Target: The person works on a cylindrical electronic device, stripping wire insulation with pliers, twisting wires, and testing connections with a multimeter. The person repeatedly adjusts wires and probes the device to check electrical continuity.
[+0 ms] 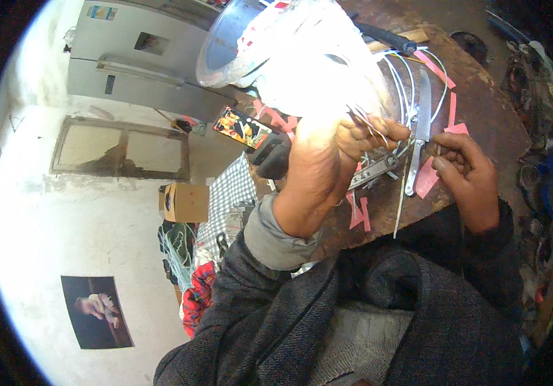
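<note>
My left hand [370, 136] is closed over the table, its fingers curled round thin pale strands [373, 125] whose ends stick out. To its right, my right hand [473, 170] is closed in a pinch of thumb and forefinger; what lies between them is too small to make out. A knife [422, 106] with a metal handle lies between my hands, blade pointing away. Below my left hand rests a long metal tool [373, 174], partly hidden. One thin pale strip [401, 206] runs down toward my lap.
Pink paper pieces [426, 179] and looped white wires [400, 83] are scattered on the brown table [489, 109]. A glaring white bulky object [315, 58] stands behind my left hand. A lit phone [242, 127] leans by a black object [271, 156]. Left are a checked cloth [222, 193] and cardboard box [186, 202].
</note>
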`<action>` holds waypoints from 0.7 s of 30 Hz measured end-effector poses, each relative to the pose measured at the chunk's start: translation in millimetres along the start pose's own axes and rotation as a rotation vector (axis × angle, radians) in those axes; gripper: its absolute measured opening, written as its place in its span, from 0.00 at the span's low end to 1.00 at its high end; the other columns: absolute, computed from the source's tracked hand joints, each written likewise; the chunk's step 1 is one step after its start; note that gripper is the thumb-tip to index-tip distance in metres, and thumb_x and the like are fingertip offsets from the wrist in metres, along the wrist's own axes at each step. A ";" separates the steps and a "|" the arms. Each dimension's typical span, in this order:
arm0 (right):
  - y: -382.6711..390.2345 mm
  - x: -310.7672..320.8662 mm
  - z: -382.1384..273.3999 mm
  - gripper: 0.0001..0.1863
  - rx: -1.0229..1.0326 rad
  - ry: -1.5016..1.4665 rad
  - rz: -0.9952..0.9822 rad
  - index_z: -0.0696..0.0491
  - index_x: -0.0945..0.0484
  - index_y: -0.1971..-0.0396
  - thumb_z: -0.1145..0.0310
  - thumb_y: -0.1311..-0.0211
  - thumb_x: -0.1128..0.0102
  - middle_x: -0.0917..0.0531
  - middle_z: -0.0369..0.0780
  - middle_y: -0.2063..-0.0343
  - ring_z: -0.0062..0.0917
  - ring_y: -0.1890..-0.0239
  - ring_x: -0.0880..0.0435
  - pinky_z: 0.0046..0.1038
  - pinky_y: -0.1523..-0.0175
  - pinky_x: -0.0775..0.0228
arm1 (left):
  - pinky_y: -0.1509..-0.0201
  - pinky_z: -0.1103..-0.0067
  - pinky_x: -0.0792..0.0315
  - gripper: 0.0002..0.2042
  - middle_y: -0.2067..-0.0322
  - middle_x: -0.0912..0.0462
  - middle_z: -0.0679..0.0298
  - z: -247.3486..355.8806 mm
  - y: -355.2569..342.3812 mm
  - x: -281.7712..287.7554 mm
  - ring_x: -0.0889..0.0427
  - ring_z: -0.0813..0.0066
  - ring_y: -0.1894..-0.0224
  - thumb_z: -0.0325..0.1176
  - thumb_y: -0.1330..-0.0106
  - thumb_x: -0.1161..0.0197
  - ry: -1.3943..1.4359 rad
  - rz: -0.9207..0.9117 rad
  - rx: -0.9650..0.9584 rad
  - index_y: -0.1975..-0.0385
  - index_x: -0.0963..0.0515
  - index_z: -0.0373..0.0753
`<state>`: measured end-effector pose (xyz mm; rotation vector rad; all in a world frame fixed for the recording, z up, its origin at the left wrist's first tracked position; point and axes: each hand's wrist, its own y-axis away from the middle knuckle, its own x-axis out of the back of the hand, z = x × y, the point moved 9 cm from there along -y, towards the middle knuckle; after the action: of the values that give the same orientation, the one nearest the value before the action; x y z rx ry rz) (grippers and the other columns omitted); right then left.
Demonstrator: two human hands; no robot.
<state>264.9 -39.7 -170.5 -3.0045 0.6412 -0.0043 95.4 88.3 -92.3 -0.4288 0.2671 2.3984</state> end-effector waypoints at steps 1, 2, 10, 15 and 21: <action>-1.2 2.3 4.4 0.16 -0.028 -0.010 0.011 0.60 0.19 0.47 0.77 0.34 0.34 0.16 0.40 0.54 0.23 0.54 0.15 0.27 0.48 0.22 | 0.46 0.58 0.18 0.24 0.58 0.14 0.40 0.8 0.5 1.4 0.13 0.43 0.56 0.44 0.17 0.58 -0.020 0.009 0.000 0.45 0.27 0.24; -5.7 5.7 -1.5 0.16 0.084 0.058 0.045 0.58 0.18 0.48 0.76 0.34 0.33 0.16 0.40 0.56 0.24 0.55 0.15 0.27 0.49 0.22 | 0.46 0.58 0.18 0.24 0.58 0.14 0.43 1.9 0.7 3.8 0.13 0.44 0.56 0.43 0.17 0.58 -0.039 0.018 -0.001 0.43 0.28 0.25; -17.1 63.1 7.2 0.13 0.228 0.963 0.106 0.54 0.15 0.53 0.66 0.35 0.34 0.16 0.50 0.59 0.48 0.56 0.14 0.43 0.50 0.22 | 0.37 0.59 0.22 0.29 0.41 0.20 0.46 2.9 5.4 6.6 0.18 0.51 0.40 0.52 0.16 0.55 0.137 0.036 0.002 0.35 0.31 0.29; -29.1 77.1 25.9 0.14 0.124 1.221 0.083 0.51 0.14 0.52 0.64 0.35 0.33 0.16 0.51 0.57 0.51 0.56 0.14 0.46 0.50 0.21 | 0.41 0.66 0.20 0.26 0.43 0.18 0.45 3.6 36.8 18.1 0.15 0.55 0.44 0.43 0.17 0.54 -0.040 0.079 -0.010 0.35 0.32 0.23; -42.2 76.6 39.2 0.15 0.127 1.318 0.050 0.51 0.14 0.50 0.62 0.34 0.33 0.16 0.51 0.55 0.50 0.55 0.13 0.45 0.49 0.20 | 0.46 0.71 0.18 0.19 0.50 0.13 0.48 0.7 93.9 69.6 0.10 0.59 0.51 0.37 0.17 0.51 -0.275 0.121 0.020 0.38 0.28 0.29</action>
<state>352.7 -29.9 -207.6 -2.4642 0.6727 -1.9718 -16.3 59.2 -110.3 -0.0723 0.1974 2.5342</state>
